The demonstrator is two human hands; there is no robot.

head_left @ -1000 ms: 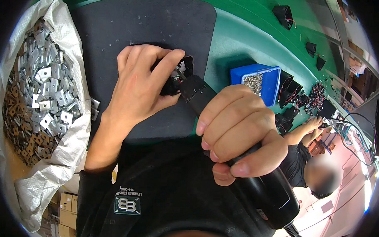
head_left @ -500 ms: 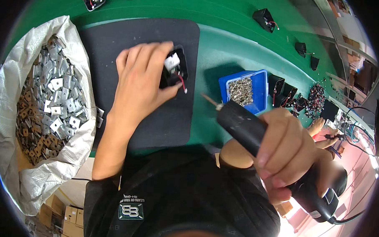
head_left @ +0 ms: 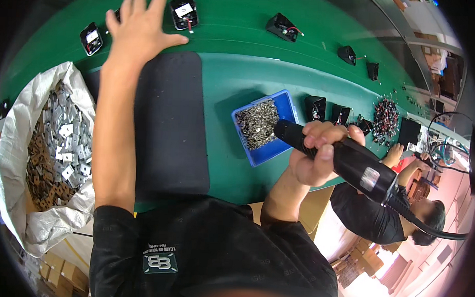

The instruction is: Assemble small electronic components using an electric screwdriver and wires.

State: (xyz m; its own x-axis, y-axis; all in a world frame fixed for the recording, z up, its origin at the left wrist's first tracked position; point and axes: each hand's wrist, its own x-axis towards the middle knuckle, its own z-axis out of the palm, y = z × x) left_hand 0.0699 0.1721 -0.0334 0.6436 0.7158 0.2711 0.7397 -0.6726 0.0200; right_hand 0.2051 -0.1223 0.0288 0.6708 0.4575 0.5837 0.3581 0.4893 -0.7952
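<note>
My left hand [head_left: 139, 32] is stretched out over the green belt, fingers spread and nothing in its grip. Close by its thumb lies a black plastic housing [head_left: 184, 11] with a white part inside and a red wire. A similar housing [head_left: 91, 38] rests to the left of the wrist, and another dark piece is partly hidden behind the fingers. In my right hand [head_left: 321, 156] is a black corded electric screwdriver [head_left: 365, 171]. Its front end is over a blue bin [head_left: 271, 149] of small metal screws [head_left: 256, 123]; the bit cannot be made out.
A white woven sack [head_left: 12, 156] of metal plates [head_left: 67, 142] stands at left beside a black mat [head_left: 173, 125]. More black housings [head_left: 283, 27] lie along the belt and right of the bin. A co-worker [head_left: 371, 211] sits at right near a wire pile [head_left: 386, 119].
My left hand has left the mat for the belt and opened; the housing it held is off the mat. The screwdriver has come over the screw bin. The whole view has shifted.
</note>
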